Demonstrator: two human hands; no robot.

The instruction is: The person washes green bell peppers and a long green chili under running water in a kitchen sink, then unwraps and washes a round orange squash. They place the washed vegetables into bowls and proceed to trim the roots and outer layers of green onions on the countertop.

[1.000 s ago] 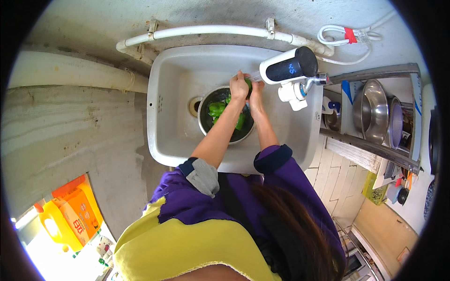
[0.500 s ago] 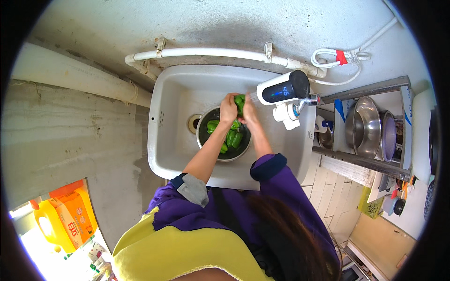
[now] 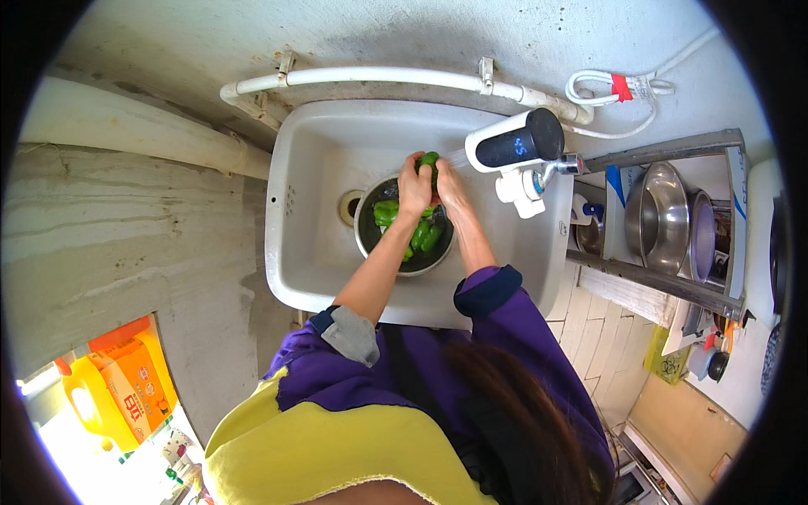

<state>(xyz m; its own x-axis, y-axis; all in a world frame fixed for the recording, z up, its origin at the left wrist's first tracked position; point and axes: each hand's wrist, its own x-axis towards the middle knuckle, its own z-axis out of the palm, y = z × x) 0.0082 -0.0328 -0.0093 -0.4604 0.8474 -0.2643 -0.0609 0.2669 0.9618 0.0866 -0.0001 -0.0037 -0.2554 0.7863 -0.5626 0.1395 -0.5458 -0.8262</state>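
Note:
Between my two hands is a green pepper (image 3: 430,160), held from both sides above a round metal bowl (image 3: 362,236). My left hand (image 3: 414,189) closes on its left side, and my right hand (image 3: 450,187) wraps its right side; some fingertips are hidden behind it. Water streams onto the pepper from the white faucet heater (image 3: 497,145) at the right. Several more green peppers (image 3: 427,236) lie in the bowl, under and beside my wrists. The bowl stands inside a large pale grey sink (image 3: 311,265).
A drain hole (image 3: 349,207) lies left of the bowl. Along the wall behind the sink runs a white pipe (image 3: 370,76). Right of the sink, a shelf (image 3: 665,286) holds steel basins (image 3: 663,215). A yellow jug (image 3: 94,400) stands at the lower left.
The view has shifted slightly, so the sink sits a little higher in the picture. My hands have turned the pepper a little and still hold it under the water.

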